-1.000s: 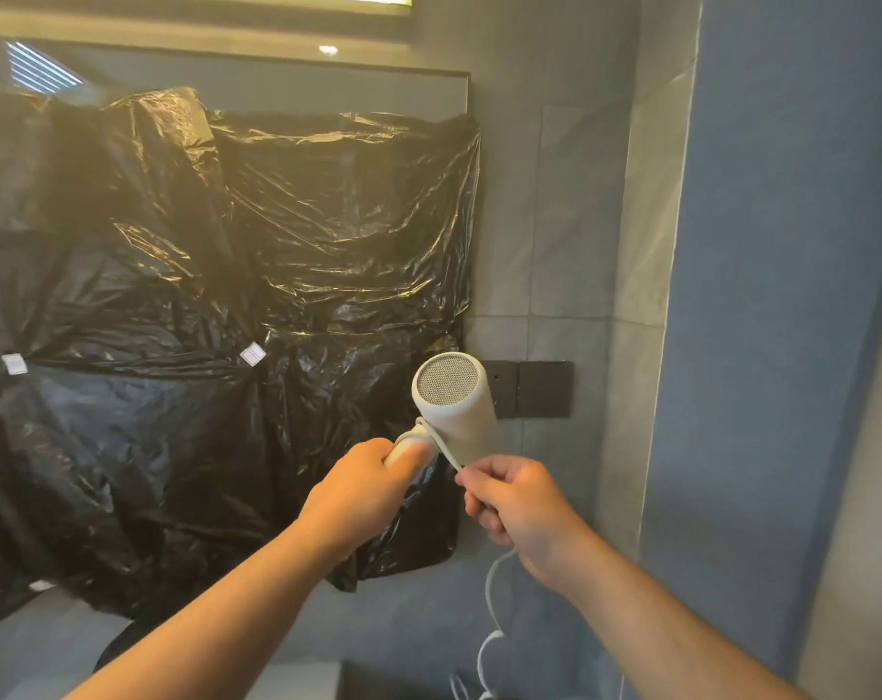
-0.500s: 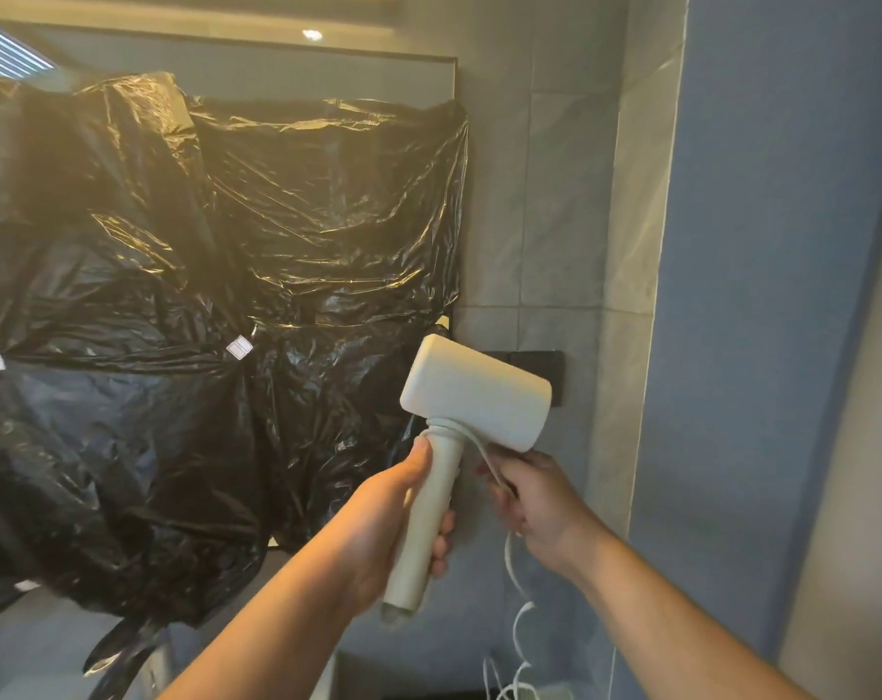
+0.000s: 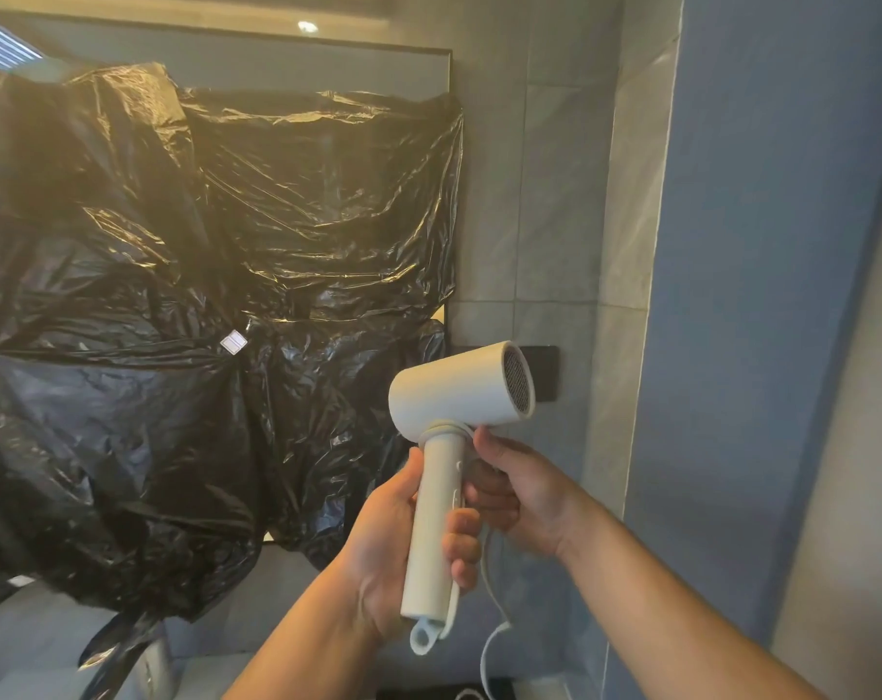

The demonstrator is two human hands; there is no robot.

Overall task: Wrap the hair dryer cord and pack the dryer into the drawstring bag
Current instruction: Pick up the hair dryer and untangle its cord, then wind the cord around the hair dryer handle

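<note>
the left hand (image 3: pixel 393 543) is gripping the handle of the white plastic hair dryer (image 3: pixel 459 391), fingers curling round it, barrel at twelve o'clock. at three o'clock of the handle, the right hand (image 3: pixel 522 492) is curling its fingers on the thin white cord (image 3: pixel 446 427), thumb pressing the coil at the handle's neck, slack hanging toward six o'clock. farther back, crinkled black plastic sheeting (image 3: pixel 186 295) is covering the wall at nine o'clock, and a dark rectangular wall plate (image 3: pixel 548 371) is showing behind the barrel's mesh end.
</note>
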